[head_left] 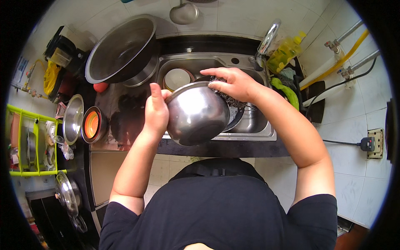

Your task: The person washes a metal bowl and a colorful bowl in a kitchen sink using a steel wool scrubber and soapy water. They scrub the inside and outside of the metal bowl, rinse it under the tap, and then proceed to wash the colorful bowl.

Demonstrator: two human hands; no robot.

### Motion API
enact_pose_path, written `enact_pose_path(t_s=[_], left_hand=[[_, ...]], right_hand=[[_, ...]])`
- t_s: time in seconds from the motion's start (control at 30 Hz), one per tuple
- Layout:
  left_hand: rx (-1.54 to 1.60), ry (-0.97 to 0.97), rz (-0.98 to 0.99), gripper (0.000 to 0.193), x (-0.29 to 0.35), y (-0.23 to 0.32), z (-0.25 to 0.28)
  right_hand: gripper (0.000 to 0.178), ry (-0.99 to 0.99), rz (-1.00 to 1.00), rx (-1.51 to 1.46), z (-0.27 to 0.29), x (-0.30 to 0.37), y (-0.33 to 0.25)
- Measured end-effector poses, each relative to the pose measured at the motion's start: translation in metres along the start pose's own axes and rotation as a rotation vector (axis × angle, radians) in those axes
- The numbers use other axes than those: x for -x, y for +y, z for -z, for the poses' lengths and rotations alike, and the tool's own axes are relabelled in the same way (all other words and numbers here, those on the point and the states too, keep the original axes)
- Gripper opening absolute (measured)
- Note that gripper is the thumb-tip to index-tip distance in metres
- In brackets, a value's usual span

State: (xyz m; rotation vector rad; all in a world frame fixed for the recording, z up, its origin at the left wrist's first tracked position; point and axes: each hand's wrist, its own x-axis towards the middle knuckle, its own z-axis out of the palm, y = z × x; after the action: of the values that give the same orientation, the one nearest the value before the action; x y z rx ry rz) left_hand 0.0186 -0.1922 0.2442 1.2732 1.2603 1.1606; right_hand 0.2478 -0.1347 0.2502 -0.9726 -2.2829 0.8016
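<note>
A shiny steel mixing bowl (196, 112) is tilted over the front edge of the metal sink (254, 136), its rounded outside toward me. My left hand (156, 109) grips its left side, thumb pointing up and fingers out of sight behind the bowl. Over the bowl's right rim, my right hand (234, 84) is closed on a dark steel wool scrubber (231, 100). Part of the scrubber is covered by the palm, and the bowl's inside is turned away. In the sink behind stand a white bowl (177, 79) and a dark pan (236, 120), partly hidden.
A large metal basin (100, 56) stands left of the sink. The faucet (268, 39) rises at the back right, beside a yellow-green patterned container (285, 54). Further left are a steel bowl (72, 121), an orange bowl (91, 124) and a green rack (37, 121).
</note>
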Motion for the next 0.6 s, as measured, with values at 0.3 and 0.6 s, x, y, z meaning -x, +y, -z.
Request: enact_pose_path(t_s=[0.3,0.6], left_hand=[[-0.255,-0.041,-0.197,0.075,-0.004,0.001,-0.002],[0.261,-0.03,0.067,0.03,-0.004,0.001,-0.002]], right_hand=[[0.035,0.055,0.145,0.345,-0.009,-0.012,-0.051],[0.042,0.117,-0.186,-0.233,0.01,0.012,0.006]])
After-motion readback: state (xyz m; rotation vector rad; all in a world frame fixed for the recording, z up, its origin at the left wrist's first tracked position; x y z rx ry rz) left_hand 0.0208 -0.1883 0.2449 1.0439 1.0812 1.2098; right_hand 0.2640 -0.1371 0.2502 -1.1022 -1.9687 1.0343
